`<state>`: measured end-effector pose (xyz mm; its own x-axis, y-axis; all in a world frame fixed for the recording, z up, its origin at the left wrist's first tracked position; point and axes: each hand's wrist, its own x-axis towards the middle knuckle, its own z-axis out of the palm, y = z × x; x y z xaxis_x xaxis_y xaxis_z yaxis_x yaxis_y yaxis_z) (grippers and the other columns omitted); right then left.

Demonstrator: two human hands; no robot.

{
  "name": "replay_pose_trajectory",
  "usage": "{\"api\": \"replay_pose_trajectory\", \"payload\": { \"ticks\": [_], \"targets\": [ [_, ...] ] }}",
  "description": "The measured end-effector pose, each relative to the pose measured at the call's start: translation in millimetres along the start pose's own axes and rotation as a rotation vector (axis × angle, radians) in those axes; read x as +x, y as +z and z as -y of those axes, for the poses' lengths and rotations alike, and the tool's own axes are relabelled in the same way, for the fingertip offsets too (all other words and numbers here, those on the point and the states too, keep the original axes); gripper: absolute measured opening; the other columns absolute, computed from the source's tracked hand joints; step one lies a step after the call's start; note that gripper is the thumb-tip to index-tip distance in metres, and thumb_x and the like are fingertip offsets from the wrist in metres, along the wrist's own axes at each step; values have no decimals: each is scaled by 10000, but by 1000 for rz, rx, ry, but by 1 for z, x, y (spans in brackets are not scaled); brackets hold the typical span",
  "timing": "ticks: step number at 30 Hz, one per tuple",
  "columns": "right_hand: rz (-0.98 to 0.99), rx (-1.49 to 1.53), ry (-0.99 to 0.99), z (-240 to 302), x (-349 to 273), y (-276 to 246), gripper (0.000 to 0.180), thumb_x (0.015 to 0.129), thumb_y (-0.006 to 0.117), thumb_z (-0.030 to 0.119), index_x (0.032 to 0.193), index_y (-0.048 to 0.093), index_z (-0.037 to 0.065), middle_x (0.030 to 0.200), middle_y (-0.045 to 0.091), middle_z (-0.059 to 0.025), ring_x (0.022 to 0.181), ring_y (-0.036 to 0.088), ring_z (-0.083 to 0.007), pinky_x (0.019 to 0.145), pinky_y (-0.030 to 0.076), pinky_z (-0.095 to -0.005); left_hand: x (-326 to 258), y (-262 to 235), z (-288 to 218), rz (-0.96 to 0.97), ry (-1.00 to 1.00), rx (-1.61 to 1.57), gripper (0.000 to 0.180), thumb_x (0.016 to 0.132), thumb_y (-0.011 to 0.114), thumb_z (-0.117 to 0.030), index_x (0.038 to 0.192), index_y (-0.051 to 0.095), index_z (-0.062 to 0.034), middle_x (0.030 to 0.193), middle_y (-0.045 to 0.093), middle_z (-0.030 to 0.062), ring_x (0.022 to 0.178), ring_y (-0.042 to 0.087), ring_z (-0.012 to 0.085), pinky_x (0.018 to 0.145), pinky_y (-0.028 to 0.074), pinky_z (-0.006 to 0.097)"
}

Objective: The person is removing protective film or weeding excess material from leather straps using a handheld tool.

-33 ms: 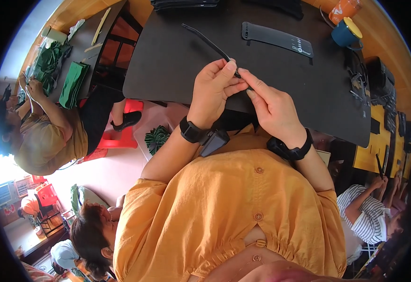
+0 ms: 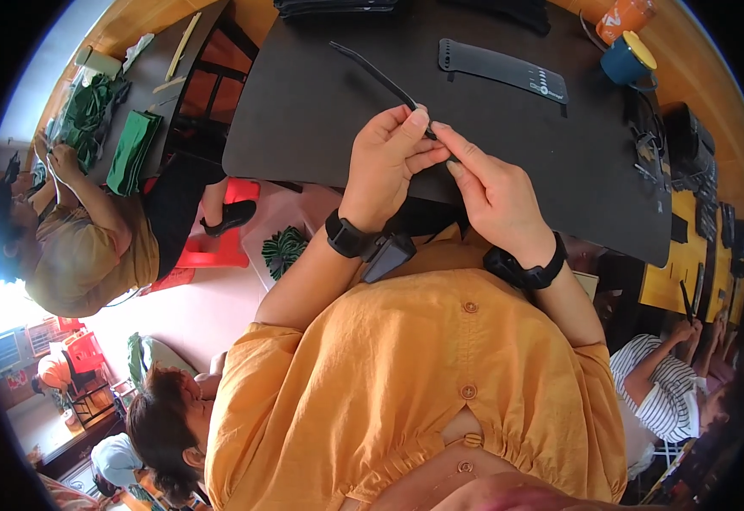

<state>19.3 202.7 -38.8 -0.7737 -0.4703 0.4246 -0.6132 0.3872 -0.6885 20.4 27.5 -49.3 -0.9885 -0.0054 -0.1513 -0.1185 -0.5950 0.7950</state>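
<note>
A thin black strap [image 2: 376,77] slants up and leftward from my hands above the dark table. My left hand [image 2: 389,153] is closed, pinching the strap between thumb and fingers near its lower end. Beside it, my right hand [image 2: 495,183] is also closed, with thumb and index finger at the strap's lower end. The fingers partly hide that end. Beyond my hands lies a flat black band [image 2: 504,70] with a row of holes at its left end and white print toward the right.
The dark table [image 2: 295,128] bears a stack of black pieces [image 2: 334,7] at its far edge. At right stand a blue mug with yellow inside [image 2: 627,60] and tangled black straps [image 2: 647,140]. A co-worker [image 2: 91,247] sits at left near folded green cloth [image 2: 135,153].
</note>
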Motion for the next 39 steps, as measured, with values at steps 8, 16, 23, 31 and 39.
{"api": "replay_pose_trajectory", "payload": {
  "ticks": [8,16,23,31,39],
  "targets": [
    [51,163,82,3,3,-5,435,946,586,89,1373,565,175,984,705,-167,774,694,-310,673,545,-350,-3,0,-3,2,-15,-24,249,1011,575,-218,1122,585,5,967,681,97,838,701,184,763,597,294],
    [242,264,375,20,7,-21,433,954,578,78,1379,566,165,1031,715,-149,686,647,-189,670,505,-264,-30,-1,-22,14,59,585,261,968,644,-260,935,624,-2,727,673,85,623,671,144,566,535,252],
    [319,334,296,24,4,-28,449,958,567,82,1401,544,156,787,650,-139,580,545,-175,608,470,-274,-30,-5,-16,148,386,912,254,993,601,-190,818,570,-9,655,631,39,566,623,83,533,493,216],
    [265,294,197,24,-1,-21,453,957,565,74,1404,540,147,833,669,-149,631,591,-192,647,490,-278,-24,-16,-12,255,478,850,233,1009,548,-125,822,585,9,650,585,27,567,600,94,525,470,222],
    [285,524,311,24,-3,-18,433,988,550,84,1418,530,125,774,632,-1,621,515,-53,590,441,-220,-27,-17,-8,235,530,760,281,1018,518,-111,771,575,10,639,572,34,559,592,107,520,465,239]
  ]
}}
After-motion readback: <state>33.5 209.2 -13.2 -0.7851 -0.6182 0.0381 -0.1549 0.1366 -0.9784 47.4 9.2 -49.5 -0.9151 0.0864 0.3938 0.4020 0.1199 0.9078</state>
